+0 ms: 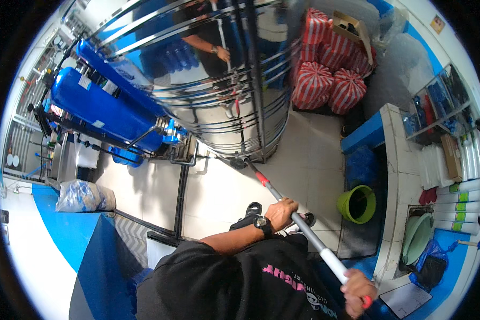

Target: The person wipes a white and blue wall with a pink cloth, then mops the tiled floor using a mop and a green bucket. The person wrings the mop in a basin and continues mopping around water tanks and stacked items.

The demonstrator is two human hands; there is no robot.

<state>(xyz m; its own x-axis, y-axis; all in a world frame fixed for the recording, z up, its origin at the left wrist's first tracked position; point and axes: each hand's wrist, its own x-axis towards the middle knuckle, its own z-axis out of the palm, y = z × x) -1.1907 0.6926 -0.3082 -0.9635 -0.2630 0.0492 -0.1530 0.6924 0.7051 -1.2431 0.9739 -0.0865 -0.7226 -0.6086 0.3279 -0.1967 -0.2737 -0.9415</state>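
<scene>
A long grey and white pole (313,236) with red parts runs from the lower right up to the foot of a shiny stainless steel tank (224,116). My left hand (282,214), with a black watch at the wrist, is wrapped around the pole's middle. Close to its red-tipped end, my right hand (359,293) grips the pole's white section. The pole's far end meets a dark head (238,163) on the tiled floor (240,200) at the tank's base; what kind of head it is, I cannot tell.
Blue cylindrical tanks (104,108) with black pipes stand left of the steel tank. Red-and-white striped bags (313,85) are piled at the upper right. A yellow-green bucket (357,204) stands by a tiled counter (390,180). A filled plastic bag (86,197) lies on a blue ledge at left.
</scene>
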